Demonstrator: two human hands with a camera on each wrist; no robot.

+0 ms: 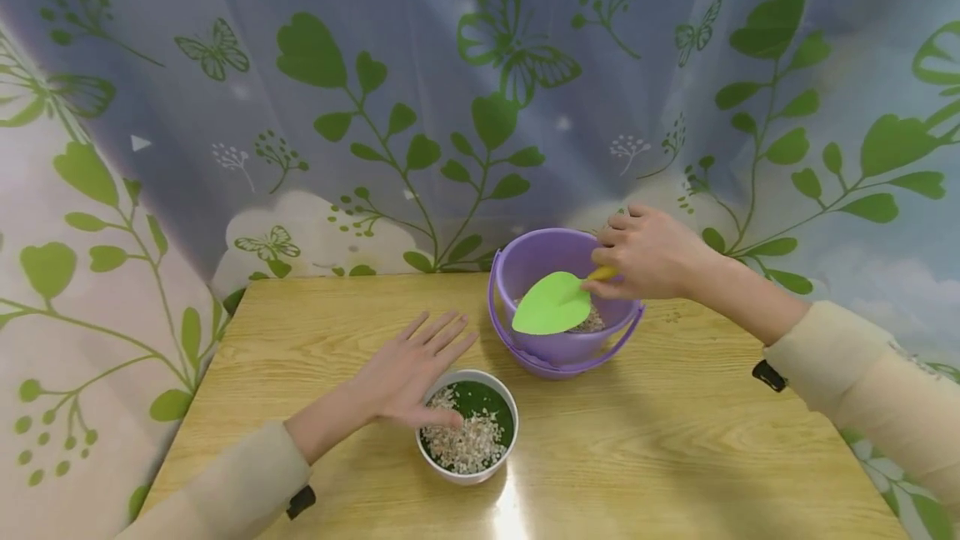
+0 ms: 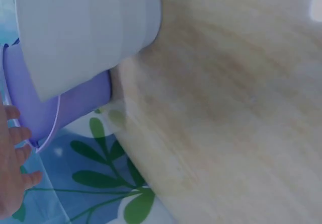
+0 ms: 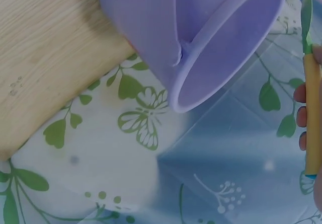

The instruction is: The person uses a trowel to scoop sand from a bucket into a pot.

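Note:
My right hand (image 1: pixel 648 252) grips the yellow handle of a toy shovel (image 1: pixel 555 303), its green leaf-shaped blade over the purple bucket (image 1: pixel 558 351). No grains show on the blade; pale flaky grains lie inside the bucket. In the right wrist view, fingers (image 3: pixel 301 116) curl round the shovel's handle (image 3: pixel 312 118) beside the bucket (image 3: pixel 141 32). With fingers spread, my left hand (image 1: pixel 412 369) hovers at the left of a white bowl (image 1: pixel 467 478), thumb over its opening. Inside, similar grains partly cover a dark green surface. The left wrist view shows the bowl (image 2: pixel 90 32) apart from the hand (image 2: pixel 11 163).
Both vessels stand on a wooden table (image 1: pixel 322 332), the bucket behind and right of the bowl. The bucket's handle (image 1: pixel 626 340) hangs down at its front. A curtain (image 1: pixel 420 15) with green leaves and butterflies rises right behind the table's back edge.

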